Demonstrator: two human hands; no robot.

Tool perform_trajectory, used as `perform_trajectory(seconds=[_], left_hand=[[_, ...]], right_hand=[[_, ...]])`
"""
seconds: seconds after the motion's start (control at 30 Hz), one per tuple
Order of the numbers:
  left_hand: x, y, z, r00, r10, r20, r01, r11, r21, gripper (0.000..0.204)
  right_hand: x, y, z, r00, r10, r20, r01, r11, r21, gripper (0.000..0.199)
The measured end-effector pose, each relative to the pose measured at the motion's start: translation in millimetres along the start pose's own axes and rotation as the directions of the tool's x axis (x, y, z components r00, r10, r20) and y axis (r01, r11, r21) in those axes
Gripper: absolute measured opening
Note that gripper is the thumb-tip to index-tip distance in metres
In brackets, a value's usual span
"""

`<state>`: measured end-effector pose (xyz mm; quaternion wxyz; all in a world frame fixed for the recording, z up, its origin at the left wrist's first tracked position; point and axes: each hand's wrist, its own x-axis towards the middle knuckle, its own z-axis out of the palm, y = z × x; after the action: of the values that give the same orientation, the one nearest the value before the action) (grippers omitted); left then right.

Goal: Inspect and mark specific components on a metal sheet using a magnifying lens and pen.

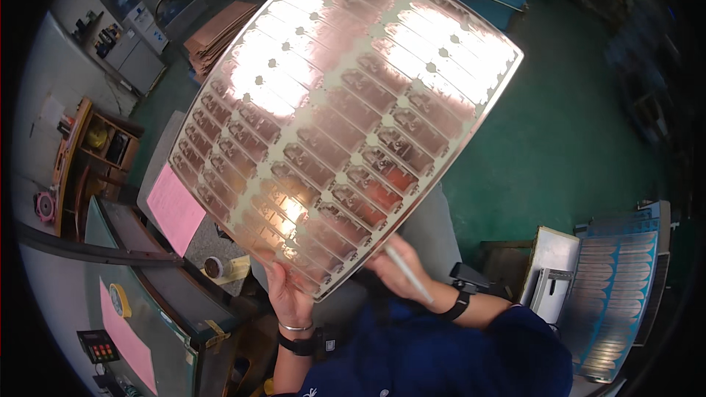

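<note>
Inspection step: large copper-patterned panel [346, 110] held raised above both hands, left hand [288, 298] grasping its lower edge, right hand [393, 268] clenched on a white pen [406, 272], apparently steadying the edge; next calls for careful marking.

Single head-worn fisheye view, looking steeply down, close above the hands, edges bending outward
</note>
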<state>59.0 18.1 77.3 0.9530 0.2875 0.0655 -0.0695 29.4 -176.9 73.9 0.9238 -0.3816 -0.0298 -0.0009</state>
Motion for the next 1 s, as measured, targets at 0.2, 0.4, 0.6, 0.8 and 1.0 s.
perform_trajectory(seconds=[0.2,0.4,0.6,0.8,1.0], left_hand=[[18.3,-11.0,-11.7,0.996,-0.058,0.067,0.029,0.927,0.374,0.043],[14.7,9.2,-8.3,0.982,0.185,0.038,-0.066,0.148,0.987,0.031],[15.1,15.8,-39.9,0.924,0.379,-0.051,0.043,0.031,0.999,0.028],[28.4,-1.7,-40.7,0.852,0.515,0.093,0.048,-0.254,0.966,0.024],[36.7,-4.6,-37.0,0.833,0.542,0.112,0.069,-0.303,0.951,0.025]], right_hand=[[39.9,-9.6,17.6,0.946,-0.152,-0.287,0.049,0.94,-0.337,0.022],[124.9,-122.2,-67.4,0.74,-0.644,-0.195,0.239,0.523,-0.818,0.021],[189.8,-195.4,-174.3,0.662,-0.748,-0.04,0.087,0.129,-0.988,0.022],[233.7,-183.2,-261.0,0.742,-0.667,-0.062,-0.112,-0.032,-0.993,0.024],[238.3,-172.4,-326.1,0.814,-0.575,-0.084,-0.178,-0.109,-0.978,0.022]])
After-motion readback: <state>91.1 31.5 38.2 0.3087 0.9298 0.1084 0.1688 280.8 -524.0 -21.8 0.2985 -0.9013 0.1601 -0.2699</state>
